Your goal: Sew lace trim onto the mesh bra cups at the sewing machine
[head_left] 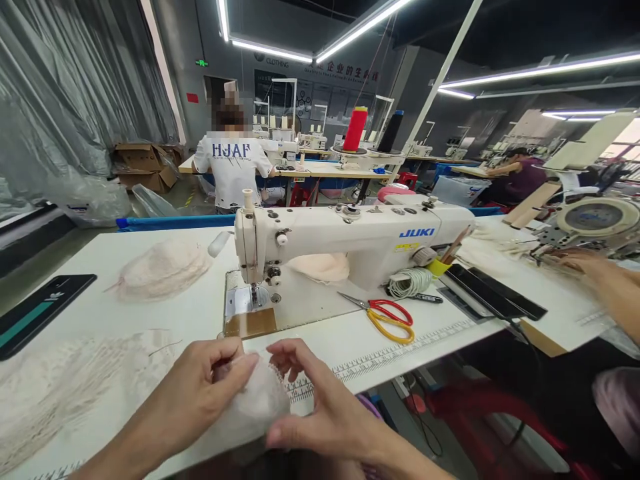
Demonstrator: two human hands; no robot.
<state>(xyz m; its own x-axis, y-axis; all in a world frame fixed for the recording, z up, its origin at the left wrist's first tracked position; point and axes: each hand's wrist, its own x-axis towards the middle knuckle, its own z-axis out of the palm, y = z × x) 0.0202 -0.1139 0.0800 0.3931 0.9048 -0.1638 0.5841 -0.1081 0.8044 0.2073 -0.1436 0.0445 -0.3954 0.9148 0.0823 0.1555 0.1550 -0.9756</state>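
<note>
Pale fabric piece [255, 400] at near edge of table [150, 313]. Left hand [200, 390] pinches upper edge; right hand [320, 407] grips opposite side, thumb beneath. Hands close together, both clamped on piece. From piece: sewing machine [350, 237] at 12 o'clock, scissors [387, 319] at 2 o'clock, pile of similar pieces [163, 267] at 10 o'clock.

Grey-walled workshop under strip lights [273, 50]; work tables [330, 171], cardboard boxes [143, 160], seemingly plastic sheeting [65, 100] draping the left.
</note>
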